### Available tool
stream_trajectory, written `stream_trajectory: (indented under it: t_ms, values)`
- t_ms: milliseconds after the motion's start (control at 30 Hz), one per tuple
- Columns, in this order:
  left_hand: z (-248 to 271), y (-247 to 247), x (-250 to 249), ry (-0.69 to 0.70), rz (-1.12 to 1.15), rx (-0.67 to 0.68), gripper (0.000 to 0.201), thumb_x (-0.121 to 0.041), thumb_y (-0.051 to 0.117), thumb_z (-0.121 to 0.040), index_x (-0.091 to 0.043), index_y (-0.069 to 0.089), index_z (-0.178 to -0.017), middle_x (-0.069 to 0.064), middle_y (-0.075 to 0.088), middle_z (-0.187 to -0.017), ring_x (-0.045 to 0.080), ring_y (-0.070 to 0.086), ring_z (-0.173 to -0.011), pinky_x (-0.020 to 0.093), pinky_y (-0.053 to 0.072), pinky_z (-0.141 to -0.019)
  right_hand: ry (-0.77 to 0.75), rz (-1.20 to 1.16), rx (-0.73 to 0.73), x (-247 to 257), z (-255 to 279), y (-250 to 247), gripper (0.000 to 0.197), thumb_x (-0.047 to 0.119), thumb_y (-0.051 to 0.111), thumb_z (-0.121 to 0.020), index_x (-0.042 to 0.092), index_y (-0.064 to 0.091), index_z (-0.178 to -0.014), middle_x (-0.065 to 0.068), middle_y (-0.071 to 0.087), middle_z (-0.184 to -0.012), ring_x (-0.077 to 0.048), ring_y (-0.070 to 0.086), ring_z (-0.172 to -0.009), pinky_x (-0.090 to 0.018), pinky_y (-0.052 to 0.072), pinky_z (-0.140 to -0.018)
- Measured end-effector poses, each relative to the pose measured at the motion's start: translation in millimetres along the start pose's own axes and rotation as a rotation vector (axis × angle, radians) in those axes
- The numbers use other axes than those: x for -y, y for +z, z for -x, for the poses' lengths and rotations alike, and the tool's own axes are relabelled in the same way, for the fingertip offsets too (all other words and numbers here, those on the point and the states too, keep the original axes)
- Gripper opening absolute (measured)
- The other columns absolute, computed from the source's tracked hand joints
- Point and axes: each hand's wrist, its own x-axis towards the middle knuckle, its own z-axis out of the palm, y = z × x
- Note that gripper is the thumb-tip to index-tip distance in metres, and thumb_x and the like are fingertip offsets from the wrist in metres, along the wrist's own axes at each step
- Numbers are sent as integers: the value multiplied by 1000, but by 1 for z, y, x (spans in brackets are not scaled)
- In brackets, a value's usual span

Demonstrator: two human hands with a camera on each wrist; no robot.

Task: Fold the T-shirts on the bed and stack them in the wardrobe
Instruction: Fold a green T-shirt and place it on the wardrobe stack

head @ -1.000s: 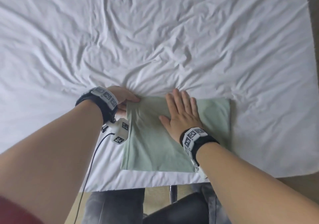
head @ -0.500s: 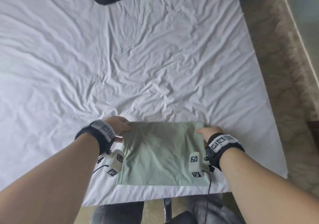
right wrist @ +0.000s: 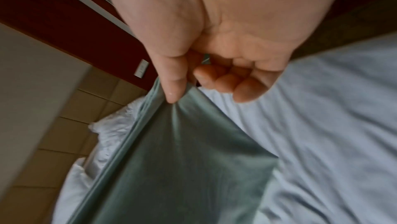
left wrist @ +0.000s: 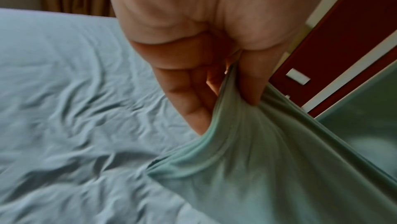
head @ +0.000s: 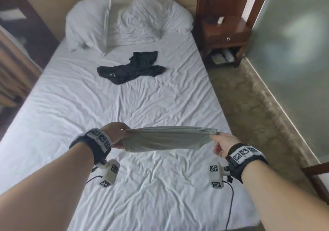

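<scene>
Pinching one folded green T-shirt [head: 165, 140]: left hand [head: 114, 132], right hand [head: 223, 144]; one black T-shirt [head: 131, 68] on bed [head: 160, 186].

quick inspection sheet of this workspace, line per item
surface: white bed sheet, wrinkled.
job's things: folded green T-shirt held in the air above the sheet; black T-shirt crumpled and unfolded farther up the bed; wardrobe not in view.
clutter: two white pillows at the headboard.
grippers: left hand and right hand each pinch one end of the green T-shirt.
cables: black cable trailing from the right wrist camera; another by the left.
surroundings: wooden nightstand, patterned carpet, curtain.
</scene>
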Motion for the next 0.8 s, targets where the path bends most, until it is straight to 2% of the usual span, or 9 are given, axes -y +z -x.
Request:
stream_trajectory:
  t_ms: [67,100,133,200,300,400,500,633,800]
  values:
    - [29,4,-41,93,-23,-100,1,-7,70,-94,-6,71,-93,20,71,-92,32,71,-80,44,64,-69,-48,-150,53,43,25,-25,5,11,65,-97,13,68,-101,-8,54,-55,-23,55,-46,-34,57,-53]
    - [43,6,-60,137,-55,-150,4,-8,69,-94,-5,71,-92,18,70,-88,29,70,-76,38,63,-63,-77,-194,83,64,41,-37,5,10,62,-99,13,65,-101,-10,60,-58,-25,61,-51,-40,60,-59]
    - [57,8,-79,169,-90,-194,8,-10,68,-94,-4,71,-92,16,69,-84,27,68,-72,36,63,-62,-117,-230,107,83,56,-50,5,10,59,-101,11,64,-103,-13,66,-64,-29,66,-59,-47,61,-69]
    - [79,10,-113,221,-135,-250,14,-16,70,-93,-4,70,-86,14,67,-78,26,64,-68,40,61,-70,-198,-287,128,116,80,-77,6,10,56,-103,11,61,-106,-19,73,-78,-36,71,-74,-53,59,-83]
    - [102,7,-161,343,-102,-290,15,-25,77,-88,-11,73,-82,5,66,-75,21,60,-64,33,54,-63,-277,-341,98,155,108,-112,12,12,54,-104,11,57,-115,-22,76,-90,-38,73,-85,-50,59,-80]
    - [123,7,-208,503,-38,-308,11,-28,81,-83,-18,78,-87,-3,63,-64,15,52,-54,29,44,-53,-346,-434,21,183,133,-139,21,12,55,-104,13,45,-123,-22,76,-87,-39,72,-92,-53,57,-86]
    - [137,15,-252,553,168,-214,9,-16,81,-85,-10,73,-84,-4,52,-45,13,43,-39,23,36,-45,-410,-479,-76,194,166,-162,9,13,55,-104,18,47,-104,-18,76,-80,-36,71,-89,-56,52,-98]
    - [154,41,-305,657,289,11,8,-12,74,-90,-5,71,-94,7,56,-55,21,52,-50,21,34,-43,-473,-564,-248,195,214,-197,11,13,54,-105,20,49,-98,-14,76,-76,-34,70,-87,-53,50,-100]
    - [203,94,-361,761,355,305,4,-9,65,-96,-12,67,-94,13,70,-71,27,72,-59,17,37,-39,-568,-668,-470,180,276,-248,6,15,55,-104,19,50,-103,-16,77,-90,-34,72,-91,-49,54,-94]
